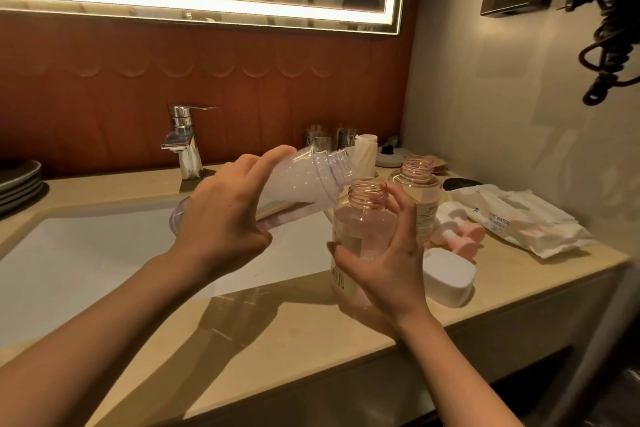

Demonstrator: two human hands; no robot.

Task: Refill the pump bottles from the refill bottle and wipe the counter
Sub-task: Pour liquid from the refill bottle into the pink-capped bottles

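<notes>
My left hand point(221, 218) grips a clear refill bottle point(304, 177), tipped on its side with its open neck over the mouth of a pink pump bottle point(360, 218). My right hand point(388, 253) holds that pink bottle upright on the beige counter point(284, 333), fingers wrapped around its body. Its pump is off and the threaded neck is open. A second open pink bottle point(417, 184) stands just behind it. Two pink pump heads point(460, 236) lie on the counter to the right.
A white sink basin point(86, 260) with a chrome faucet point(183, 142) lies to the left. A wet wipes pack point(512, 218) and a white lid point(450, 277) sit at right. Cups and a tissue roll stand at the back. Stacked plates point(17, 180) are far left.
</notes>
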